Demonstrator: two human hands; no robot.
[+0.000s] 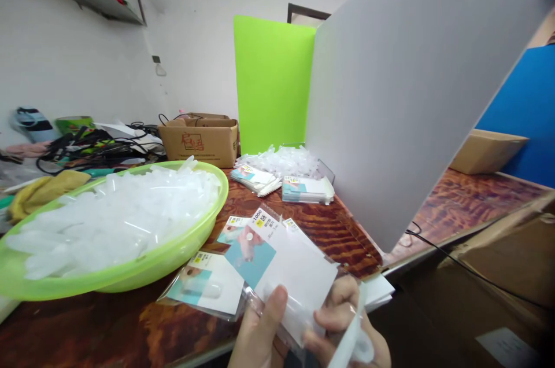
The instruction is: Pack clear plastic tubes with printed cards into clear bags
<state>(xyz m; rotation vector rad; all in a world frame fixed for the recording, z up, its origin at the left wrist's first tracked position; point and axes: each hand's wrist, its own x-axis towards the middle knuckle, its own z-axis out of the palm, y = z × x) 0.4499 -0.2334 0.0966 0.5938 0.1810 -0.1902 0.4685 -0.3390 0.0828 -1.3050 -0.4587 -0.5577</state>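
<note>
A clear packet with a printed card [284, 261] tilts up above the table's front edge. My left hand [260, 330] grips its lower left side, thumb on top. My right hand [347, 322] is closed at the packet's lower right end, its fingers partly blurred. A translucent white plastic piece [347, 342] sticks out from the right hand, and another pale piece shows through the packet's film. Just left of the hands lies a packaged card with a white tube-like piece [210, 287]. More cards [232, 229] lie behind the held packet.
A green basin [221, 194] full of translucent pieces stands at the left. Card stacks [307, 190] and a pile of clear pieces [281, 161] lie farther back. A cardboard box [199, 145], a green panel [275, 84] and a grey-white partition [377, 96] stand behind and right.
</note>
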